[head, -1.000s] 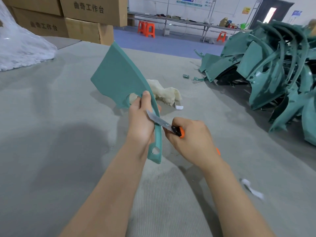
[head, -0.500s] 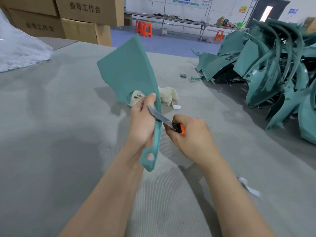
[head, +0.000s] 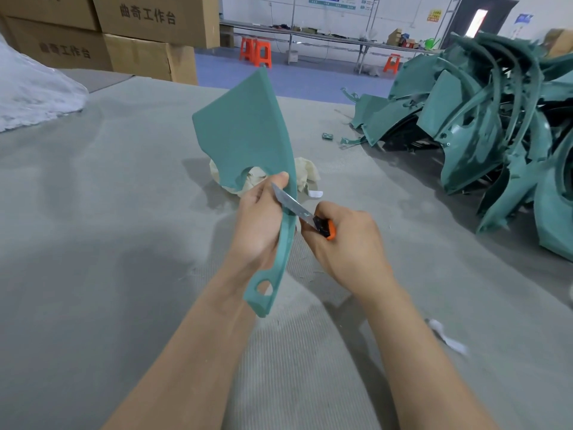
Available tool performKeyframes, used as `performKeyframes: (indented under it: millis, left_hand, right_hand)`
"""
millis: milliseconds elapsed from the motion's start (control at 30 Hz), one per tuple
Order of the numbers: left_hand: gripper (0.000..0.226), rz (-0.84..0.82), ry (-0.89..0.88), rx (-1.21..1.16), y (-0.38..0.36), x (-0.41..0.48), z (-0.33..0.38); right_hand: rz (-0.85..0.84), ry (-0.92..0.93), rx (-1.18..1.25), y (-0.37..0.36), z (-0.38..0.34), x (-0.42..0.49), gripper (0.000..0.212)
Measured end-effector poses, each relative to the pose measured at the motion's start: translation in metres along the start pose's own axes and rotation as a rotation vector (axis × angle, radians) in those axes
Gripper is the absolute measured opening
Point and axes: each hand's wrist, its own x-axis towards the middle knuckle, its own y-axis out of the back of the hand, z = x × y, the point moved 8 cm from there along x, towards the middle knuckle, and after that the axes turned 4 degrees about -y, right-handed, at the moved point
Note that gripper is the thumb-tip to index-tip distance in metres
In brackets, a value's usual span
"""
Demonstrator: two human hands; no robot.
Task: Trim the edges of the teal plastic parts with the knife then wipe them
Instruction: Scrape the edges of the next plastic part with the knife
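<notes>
On a grey felt worktable (head: pixel 93 243), a left hand (head: pixel 260 225) grips a teal plastic part (head: pixel 245 131) above the surface, long axis near upright, broad end up. The right hand (head: pixel 350 243) clenches an orange-handled knife (head: pixel 297 209), blade apparently against the part's right edge. Behind the part, a cream cloth (head: pixel 305 175); to its right, heaped teal parts (head: pixel 480 125); behind-left, cardboard boxes (head: pixel 155 23) printed "曲奇工作台", contents hidden.

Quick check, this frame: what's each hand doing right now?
Left hand: grips the teal part, thumb near the blade.
Right hand: grips the knife, blade against the part's edge.
</notes>
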Motion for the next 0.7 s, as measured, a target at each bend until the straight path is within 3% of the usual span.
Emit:
performKeyframes:
  millis: [133,400,700]
  left_hand:
    - [0.072,-0.018,0.005,-0.01,-0.002,-0.001,0.001]
    - [0.045,-0.078,-0.024,0.189,-0.007,-0.003,-0.003]
    - [0.046,-0.15,0.032,0.222,-0.01,-0.004,-0.004]
  right_hand:
    - [0.008,-0.001,-0.012,0.001,-0.001,0.0,0.044]
    - [0.056,-0.078,0.012,0.011,0.011,0.005,0.042]
    - [0.078,-0.084,0.008,0.016,0.014,0.005,0.043]
